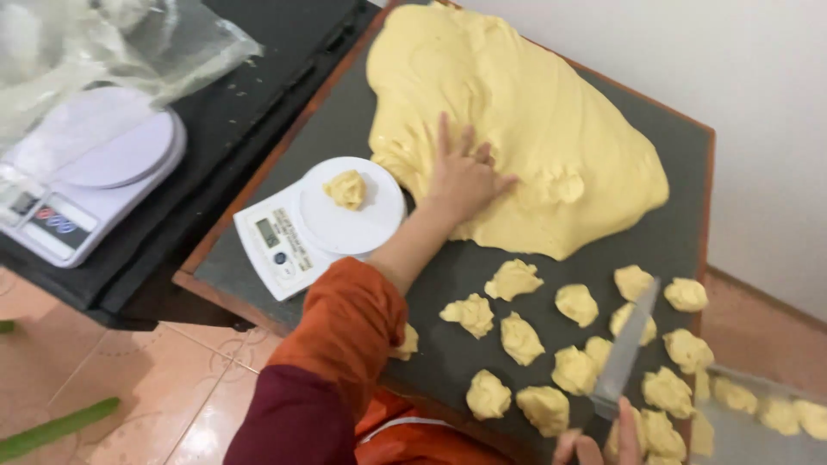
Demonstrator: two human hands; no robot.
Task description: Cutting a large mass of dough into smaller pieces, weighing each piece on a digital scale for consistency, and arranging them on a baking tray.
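The left hand (461, 176) lies flat on the large yellow dough mass (525, 129), fingers spread and pressed onto its near edge, gripping nothing. The dough mass extends away from the fingertips and out to both sides, covering most of the far part of the dark worktop (448, 284). Just to the outside of the left wrist stands a small white kitchen scale (297, 228), with one small dough piece (347, 189) resting on its round platform, close to the thumb side of the hand but not touching it. The right hand (599, 446) shows only at the lower edge of the view; its fingers are closed around the handle of a knife (627, 349), whose blade points away from the fingers over a cluster of torn dough portions (517, 336) lying on the worktop nearer than the left hand. A second, larger white scale (86, 172) sits well apart on a black surface beyond the left forearm, under a clear plastic bag (112, 43).
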